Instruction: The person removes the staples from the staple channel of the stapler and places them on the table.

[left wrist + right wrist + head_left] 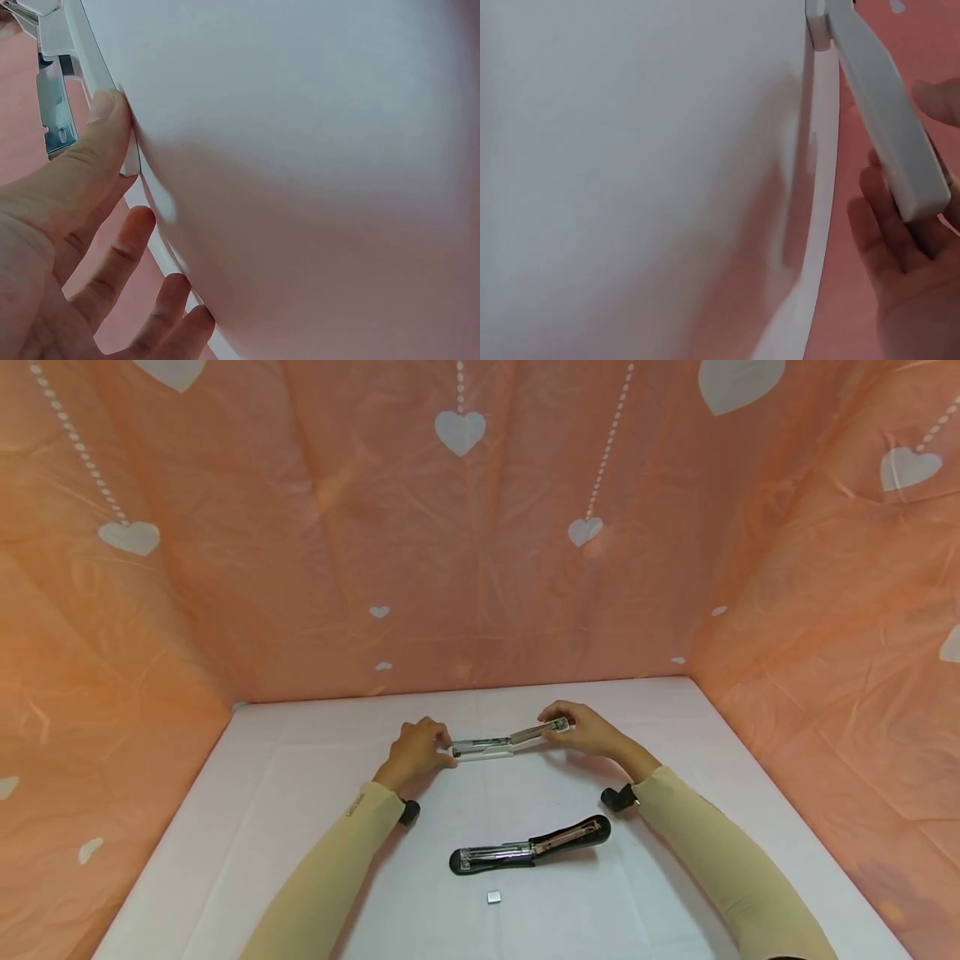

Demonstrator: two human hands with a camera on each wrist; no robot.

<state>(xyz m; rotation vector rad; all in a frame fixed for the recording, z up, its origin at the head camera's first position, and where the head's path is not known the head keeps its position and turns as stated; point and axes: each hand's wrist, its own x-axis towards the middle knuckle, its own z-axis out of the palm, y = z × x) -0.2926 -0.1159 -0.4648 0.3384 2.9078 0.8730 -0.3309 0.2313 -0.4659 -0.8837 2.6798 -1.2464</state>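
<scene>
A white stapler point(483, 755) is folded wide open near the back of the table, with its metal insides facing up. My left hand point(416, 750) pinches its left end between thumb and fingers; in the left wrist view the thumb presses along the white base. At the other end my right hand point(592, 732) holds the raised white arm point(889, 120), fingers beneath it and thumb on the far side. Closer to me lies a black stapler point(531, 846), likewise opened out flat, touched by neither hand. A small silver block of staples point(493, 897) sits just in front of it.
The white-covered table point(300, 827) is enclosed by orange cloth walls point(480, 568) with pale hearts. Behind the white stapler, the table's back edge meets the cloth. A black wrist camera point(618, 798) hangs beneath the right wrist, and another point(409, 812) under the left.
</scene>
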